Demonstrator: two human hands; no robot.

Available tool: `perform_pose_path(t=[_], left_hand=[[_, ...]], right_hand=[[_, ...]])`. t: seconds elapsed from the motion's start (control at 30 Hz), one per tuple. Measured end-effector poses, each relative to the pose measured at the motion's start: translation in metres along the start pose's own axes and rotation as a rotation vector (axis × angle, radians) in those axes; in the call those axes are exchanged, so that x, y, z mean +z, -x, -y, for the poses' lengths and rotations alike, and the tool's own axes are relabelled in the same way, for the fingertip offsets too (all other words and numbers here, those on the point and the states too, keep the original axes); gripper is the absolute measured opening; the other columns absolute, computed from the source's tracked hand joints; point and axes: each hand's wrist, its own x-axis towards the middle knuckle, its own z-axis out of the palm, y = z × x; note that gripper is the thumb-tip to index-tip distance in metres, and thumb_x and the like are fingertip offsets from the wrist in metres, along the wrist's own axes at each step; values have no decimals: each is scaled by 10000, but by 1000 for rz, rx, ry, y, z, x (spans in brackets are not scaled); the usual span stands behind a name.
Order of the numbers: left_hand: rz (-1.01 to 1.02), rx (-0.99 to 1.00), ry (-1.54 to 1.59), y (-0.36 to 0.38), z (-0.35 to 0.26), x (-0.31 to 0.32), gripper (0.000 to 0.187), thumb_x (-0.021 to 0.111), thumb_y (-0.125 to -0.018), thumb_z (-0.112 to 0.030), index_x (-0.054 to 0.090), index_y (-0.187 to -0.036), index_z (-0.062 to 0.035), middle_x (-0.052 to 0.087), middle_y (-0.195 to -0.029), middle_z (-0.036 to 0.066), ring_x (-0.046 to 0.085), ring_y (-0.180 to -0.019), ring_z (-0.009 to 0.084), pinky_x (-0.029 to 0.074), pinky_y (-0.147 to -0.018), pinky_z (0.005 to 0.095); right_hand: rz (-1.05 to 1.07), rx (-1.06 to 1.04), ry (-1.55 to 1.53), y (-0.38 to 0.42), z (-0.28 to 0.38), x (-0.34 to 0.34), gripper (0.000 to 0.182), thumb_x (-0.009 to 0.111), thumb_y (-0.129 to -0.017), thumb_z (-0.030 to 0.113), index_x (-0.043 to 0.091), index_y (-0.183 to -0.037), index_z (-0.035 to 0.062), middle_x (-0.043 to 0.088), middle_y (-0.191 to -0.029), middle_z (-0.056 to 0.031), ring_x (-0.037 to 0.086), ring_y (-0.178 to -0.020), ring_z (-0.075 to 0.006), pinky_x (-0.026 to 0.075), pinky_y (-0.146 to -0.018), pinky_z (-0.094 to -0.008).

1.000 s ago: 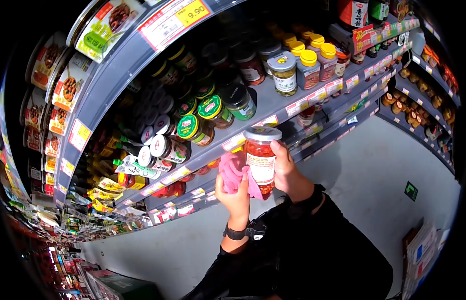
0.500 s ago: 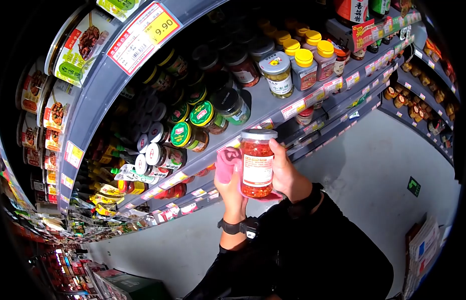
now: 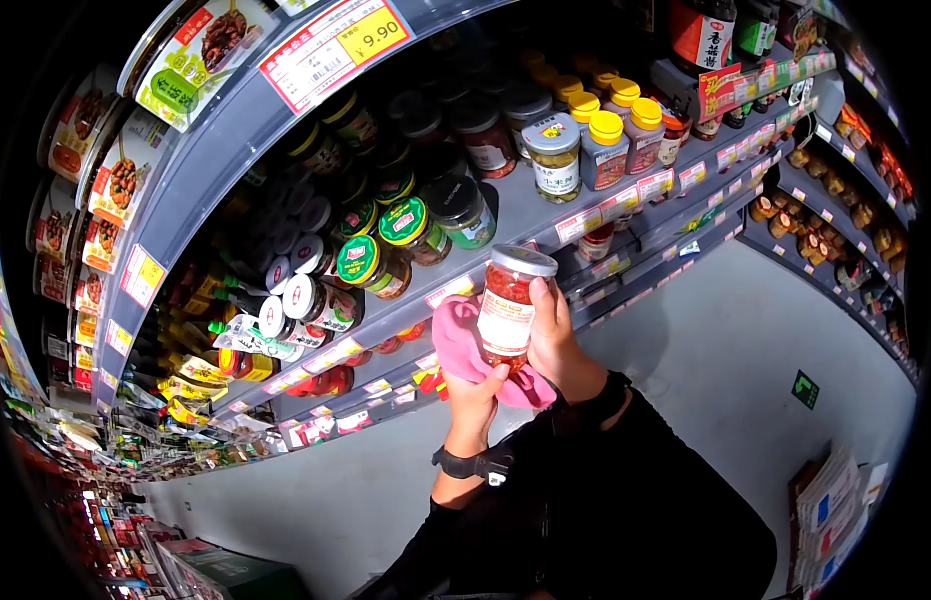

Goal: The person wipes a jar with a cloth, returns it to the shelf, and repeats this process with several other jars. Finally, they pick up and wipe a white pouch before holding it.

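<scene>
A glass jar of red chopped chili [image 3: 508, 318] with a silver lid and a white label is in front of the shelf, its top tilted to the right. My right hand [image 3: 560, 345] grips it along the right side. In my left hand [image 3: 473, 398], a pink cloth [image 3: 457, 335] is bunched against the jar's lower left and base. The left thumb lies near the jar's bottom; the other left fingers are hidden behind the cloth.
Behind the jar, a grey shelf [image 3: 435, 285] holds green-lidded jars [image 3: 403, 222], a black-lidded jar [image 3: 460, 210] and yellow-capped bottles [image 3: 605, 150]. Cans [image 3: 120, 180] stack at left. Another shelf of jars [image 3: 800, 225] stands at right, and a stack of boxes [image 3: 835, 515] sits on the floor.
The jar has gone from upright to tilted. My left hand and the cloth have slid down toward its base, and more cloth shows. My right hand still grips the jar.
</scene>
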Motion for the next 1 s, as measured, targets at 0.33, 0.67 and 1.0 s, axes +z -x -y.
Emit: perform_pose_path(t=[0.33,0.67,1.0], left_hand=[[-83,184,-586,4,-1,0,965,758,-522,-198,214,-1279,54,306,-1291,129,327,-1181,208,254,-983,326],[184,-72,1,-5,-25,-32,936,754,-594,-317,206,-1283,1,360,-1249,124,383,-1145,226,311,-964,340],[-204,-92,75,-20,11,-49,350,527,-826,-126,430,-1126,25,545,-1033,122,565,-887,203,470,-753,302]], right_hand=[[-157,-170,182,8,-5,14,486,509,-845,190,267,-1226,12,436,-1125,-81,430,-1026,-138,351,-887,-275],[392,173,302,9,27,-7,664,731,-567,80,411,-1143,-4,525,-1048,-71,499,-958,-128,389,-859,-281],[323,-378,921,28,-3,5,644,734,-575,100,422,-1132,15,513,-1098,-137,513,-1015,-254,407,-855,-329]])
